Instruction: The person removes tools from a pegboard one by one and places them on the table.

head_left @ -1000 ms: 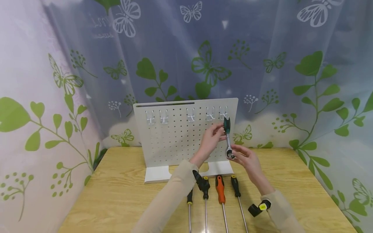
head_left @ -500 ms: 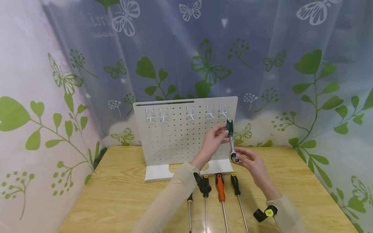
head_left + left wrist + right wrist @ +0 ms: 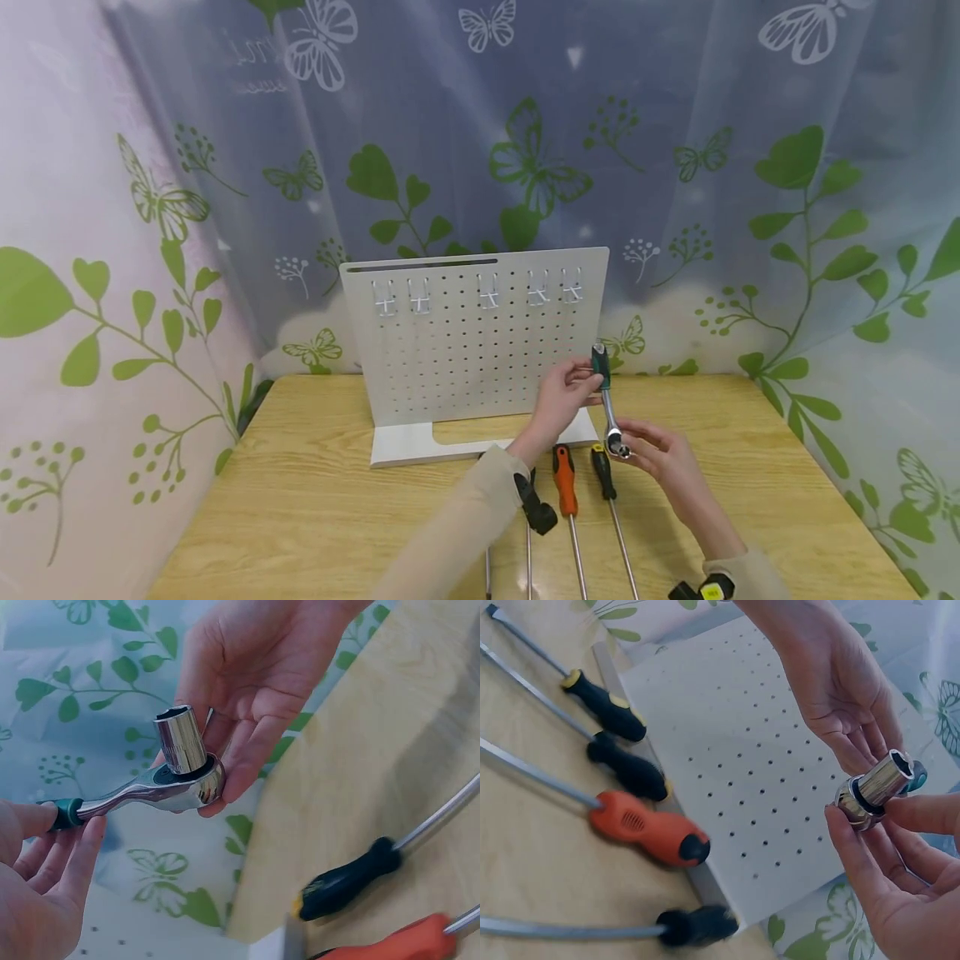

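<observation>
A ratchet wrench [image 3: 608,406] with a green-and-black handle and a shiny metal head is held between both hands, right of the pegboard. My left hand [image 3: 564,396] pinches the handle, thumb on one side and fingers on the other, as the left wrist view shows. The fingers and thumb of my right hand [image 3: 667,462] hold the ratchet head. A chrome socket [image 3: 181,741] sits on that head; in the right wrist view the open end of the socket [image 3: 889,778] points up and outward. The wrench is tilted, handle end up in the head view.
A white pegboard [image 3: 465,358] stands at the back of the wooden table [image 3: 285,500], with several wire hooks [image 3: 489,292] along its top. In front lie an orange screwdriver [image 3: 565,483] and several black-handled screwdrivers [image 3: 604,706], some partly behind the left sleeve. A patterned curtain [image 3: 420,125] hangs behind.
Both hands and the ratchet wrench have moved down and to the right, away from the rightmost hook and toward the front of the table. Both hands stay on the wrench throughout.
</observation>
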The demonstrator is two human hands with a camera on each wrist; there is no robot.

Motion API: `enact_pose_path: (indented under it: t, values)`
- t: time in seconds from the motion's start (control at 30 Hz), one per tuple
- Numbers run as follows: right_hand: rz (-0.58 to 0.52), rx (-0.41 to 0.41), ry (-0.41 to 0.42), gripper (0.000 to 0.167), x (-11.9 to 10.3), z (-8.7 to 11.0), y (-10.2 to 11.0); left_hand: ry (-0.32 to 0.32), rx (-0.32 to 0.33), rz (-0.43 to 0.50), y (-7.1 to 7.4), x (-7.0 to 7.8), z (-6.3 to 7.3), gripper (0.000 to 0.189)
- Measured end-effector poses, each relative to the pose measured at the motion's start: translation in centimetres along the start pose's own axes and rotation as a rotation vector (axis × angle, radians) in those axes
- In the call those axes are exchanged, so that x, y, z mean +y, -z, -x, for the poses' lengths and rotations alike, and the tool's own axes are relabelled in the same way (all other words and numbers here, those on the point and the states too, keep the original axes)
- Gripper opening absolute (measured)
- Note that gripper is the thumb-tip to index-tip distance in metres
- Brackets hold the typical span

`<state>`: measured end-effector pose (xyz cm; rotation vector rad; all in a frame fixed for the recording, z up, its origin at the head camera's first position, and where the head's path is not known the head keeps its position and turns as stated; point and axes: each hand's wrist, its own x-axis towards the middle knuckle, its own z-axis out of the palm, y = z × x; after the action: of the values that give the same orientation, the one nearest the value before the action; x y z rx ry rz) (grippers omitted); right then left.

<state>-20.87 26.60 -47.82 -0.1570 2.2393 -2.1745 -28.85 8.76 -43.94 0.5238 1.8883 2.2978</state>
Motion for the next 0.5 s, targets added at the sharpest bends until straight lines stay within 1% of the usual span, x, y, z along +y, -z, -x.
enact_pose_path:
  t: [0.13,0.27,0.37,0.5]
  values:
    - [-0.003,-0.004,-0.012,0.048,1.0,1.0,0.7,0.024,0.009,0.009,-0.9,-1.5,0.5,0.031]
    - [0.004,-0.007,-0.041,0.047,1.7,2.1,1.6,0.067,0.016,0.014,-1.9,-2.8,1.1,0.029]
    - [-0.009,-0.006,-0.06,0.046,2.3,2.8,2.2,0.078,0.015,0.01,-2.7,-3.7,1.3,0.028]
    - [-0.017,0.004,-0.066,0.044,3.0,3.8,2.9,0.073,0.008,-0.008,-3.6,-4.6,1.6,0.027]
